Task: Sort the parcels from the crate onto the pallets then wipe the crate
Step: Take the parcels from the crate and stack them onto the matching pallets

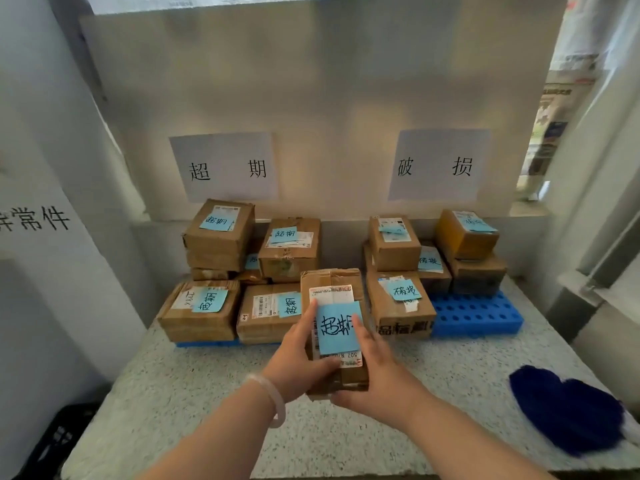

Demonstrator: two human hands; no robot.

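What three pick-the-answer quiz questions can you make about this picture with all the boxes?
1. Where is the dark blue cloth?
A. on the table, at the right
B. on top of a box stack
C. hanging on the wall

2. What colour are the sticky notes?
A. yellow
B. pink
C. light blue

3. How is the middle parcel held?
A. it lies alone, untouched
B. the left hand and the right hand both grip it
C. one hand only holds it

Answers: 1 A, the cloth lies on the speckled tabletop. 2 C, every note in view is light blue. 3 B, both hands wrap its near end.
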